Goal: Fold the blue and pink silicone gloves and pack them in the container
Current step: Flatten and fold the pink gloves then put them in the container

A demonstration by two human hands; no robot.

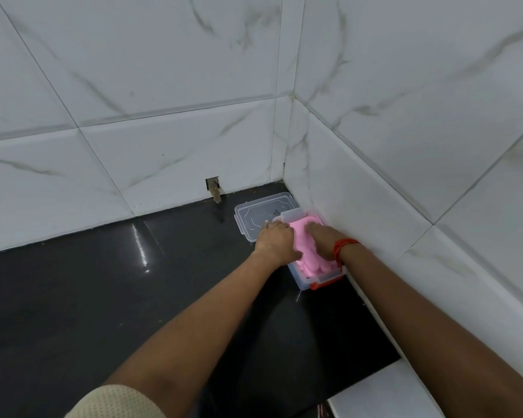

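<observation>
A clear plastic container with an orange-red latch sits on the black counter against the right wall. A pink silicone glove lies folded on top inside it, its fingers bunched at the near end. My left hand presses down on the glove's left side. Pressing on its right side is my right hand, which has a red thread band at the wrist. No blue glove is visible; the pink glove and my hands cover the container's inside.
The container's clear lid lies flat just behind and left of it. White marble-pattern tiled walls meet in a corner right behind. A small hole breaks the back wall tile. The glossy black counter stretches left.
</observation>
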